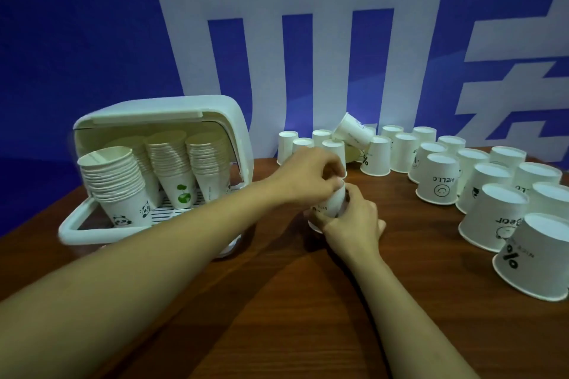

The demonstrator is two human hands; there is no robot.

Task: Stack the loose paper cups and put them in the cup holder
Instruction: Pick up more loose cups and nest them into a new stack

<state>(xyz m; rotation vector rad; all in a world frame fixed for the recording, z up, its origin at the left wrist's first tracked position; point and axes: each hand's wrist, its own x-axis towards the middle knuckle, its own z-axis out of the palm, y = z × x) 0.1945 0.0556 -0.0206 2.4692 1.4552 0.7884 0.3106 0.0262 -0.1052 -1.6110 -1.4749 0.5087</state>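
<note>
Both my hands meet at the table's middle over a small stack of upside-down paper cups [334, 203]. My left hand [308, 175] pinches the top of the stack from above. Lower down, my right hand [354, 221] wraps the stack's side and base. Several loose white cups [437, 178] stand upside down in rows to the right and behind, and one cup [354, 129] lies tilted on others at the back. At the left, the white cup holder [160, 120] stands with its lid raised, with several tall stacks of cups [123, 175] inside.
The brown wooden table [277, 301] stretches toward me. A blue and white wall banner [308, 24] rises right behind the cups. The holder's front rim [80, 234] juts toward the table's left edge.
</note>
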